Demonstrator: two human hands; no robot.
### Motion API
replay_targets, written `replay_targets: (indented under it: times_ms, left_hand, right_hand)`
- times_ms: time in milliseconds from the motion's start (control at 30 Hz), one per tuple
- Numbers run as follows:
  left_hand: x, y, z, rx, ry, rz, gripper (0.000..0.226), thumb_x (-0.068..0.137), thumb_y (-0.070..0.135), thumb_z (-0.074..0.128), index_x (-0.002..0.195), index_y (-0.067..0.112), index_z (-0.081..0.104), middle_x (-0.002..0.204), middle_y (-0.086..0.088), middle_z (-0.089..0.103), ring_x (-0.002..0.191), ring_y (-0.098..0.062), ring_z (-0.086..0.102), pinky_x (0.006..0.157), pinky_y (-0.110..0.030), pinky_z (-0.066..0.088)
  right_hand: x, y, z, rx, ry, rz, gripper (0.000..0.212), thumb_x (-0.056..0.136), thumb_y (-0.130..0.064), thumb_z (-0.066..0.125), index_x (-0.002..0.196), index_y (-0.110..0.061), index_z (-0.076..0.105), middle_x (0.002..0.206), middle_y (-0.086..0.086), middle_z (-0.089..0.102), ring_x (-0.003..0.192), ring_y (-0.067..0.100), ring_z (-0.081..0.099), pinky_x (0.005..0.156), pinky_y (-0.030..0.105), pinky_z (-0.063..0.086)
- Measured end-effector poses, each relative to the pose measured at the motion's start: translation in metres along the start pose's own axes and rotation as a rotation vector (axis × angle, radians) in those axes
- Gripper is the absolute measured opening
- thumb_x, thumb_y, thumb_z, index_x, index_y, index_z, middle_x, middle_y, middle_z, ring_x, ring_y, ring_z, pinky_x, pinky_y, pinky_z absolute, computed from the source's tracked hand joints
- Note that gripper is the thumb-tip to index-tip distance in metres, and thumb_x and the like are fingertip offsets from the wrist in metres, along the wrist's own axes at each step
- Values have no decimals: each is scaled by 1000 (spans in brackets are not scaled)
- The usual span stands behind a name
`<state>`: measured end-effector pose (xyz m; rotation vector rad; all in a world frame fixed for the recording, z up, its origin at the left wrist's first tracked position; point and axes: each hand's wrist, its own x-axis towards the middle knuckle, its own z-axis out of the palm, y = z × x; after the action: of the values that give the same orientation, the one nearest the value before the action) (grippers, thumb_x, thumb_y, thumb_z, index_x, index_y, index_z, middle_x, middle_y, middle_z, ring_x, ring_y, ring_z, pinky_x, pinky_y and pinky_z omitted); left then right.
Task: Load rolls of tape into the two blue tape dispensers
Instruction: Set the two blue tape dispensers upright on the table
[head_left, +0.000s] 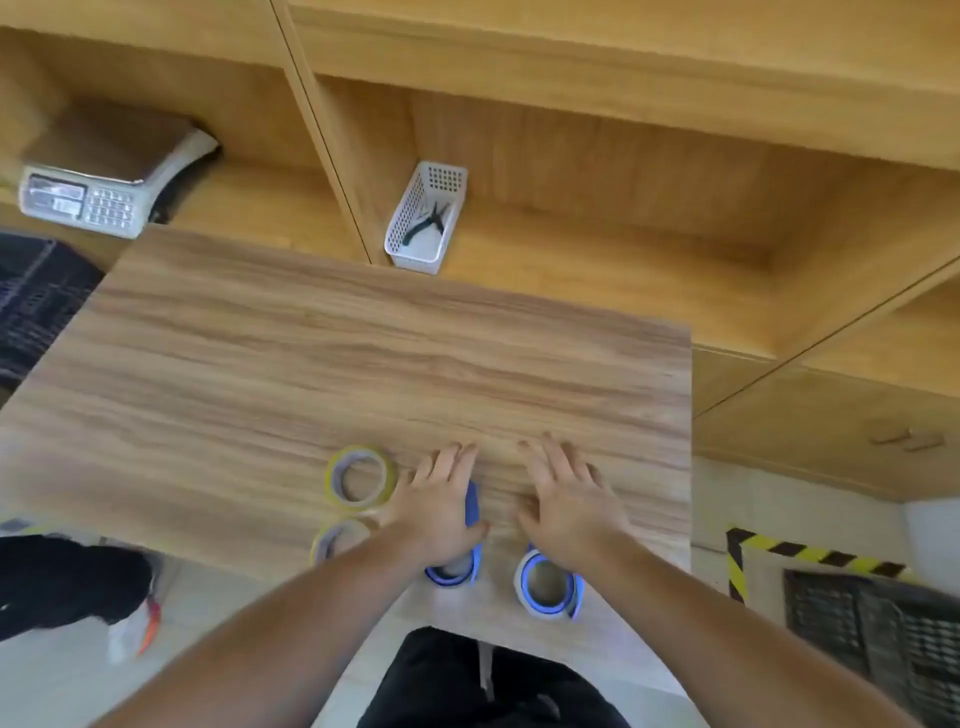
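Near the table's (363, 353) front edge, the left hand (441, 499) lies open over one blue dispenser (470, 512) and the right hand (566, 509) open over the other (548, 584), gripping nothing, while the light, rigid yellowish rolls (361, 480) (slick-sided, likely) invite pinching by their outer rims.

Wood-grain table (363, 353) in front of light wooden shelving (597, 156) with open compartments. Scale (98, 192) in the left compartment, white perforated basket (427, 215) holding pliers (428, 222) in the middle one. Pale tiled floor (810, 525), yellow-black hazard tape (810, 553) at right, dark crates (878, 629) at both sides. Even, soft lighting.
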<state>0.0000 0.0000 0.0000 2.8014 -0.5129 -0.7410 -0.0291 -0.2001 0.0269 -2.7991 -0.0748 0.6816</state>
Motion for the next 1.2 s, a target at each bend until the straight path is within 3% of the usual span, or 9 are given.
replay_targets:
  times_ms: [100,267,367,533,667,900,1200]
  left_hand:
    - [-11,-8,23,-70,-96,-69,103,82,56,59,163,21,6,167,0,17,151,-25,25,118,-43,31]
    - [-28,-20,59,-115,-102,-154,103,77,53,68,159,16,18,156,0,33,143,-24,36,110,-40,41]
    - [-27,-26,74,-128,-136,-142,103,76,54,70,158,16,21,152,1,36,138,-22,41,106,-38,46]
    - [-22,-29,89,-79,-153,-118,91,78,52,75,151,18,33,143,1,43,129,-22,47,99,-36,49]
    - [-20,-32,95,-81,-136,-94,85,78,46,77,148,18,37,141,0,47,128,-22,48,98,-36,51]
    - [-20,-39,88,-59,-134,-29,87,81,38,75,154,19,31,151,0,41,137,-22,42,107,-37,46]
    - [-24,-42,83,-13,-131,18,89,86,38,71,159,21,24,159,3,35,146,-21,36,114,-38,39]
  right_hand:
    - [4,-9,23,-38,-50,-13,77,96,-53,39,160,-32,3,171,3,2,155,29,7,122,48,20]
    - [1,-28,61,-53,-66,-82,78,86,-52,37,158,-28,17,163,5,21,148,31,25,119,46,25]
    - [0,-38,78,-61,-94,-118,83,89,-56,49,158,-30,11,162,2,19,148,29,21,120,46,22]
    - [1,-48,99,-205,-145,-130,89,95,-58,47,160,-26,-6,163,10,16,150,35,13,122,50,16]
    - [1,-48,104,-206,-149,-102,89,96,-56,48,160,-24,-6,164,9,12,152,34,8,123,49,15]
    - [-2,-43,101,-166,-161,-76,86,96,-44,48,160,-26,-8,168,2,6,154,30,1,124,49,7]
    - [-1,-34,102,-105,-174,-39,86,95,-27,51,160,-32,-5,170,-6,8,156,25,-5,124,47,8]
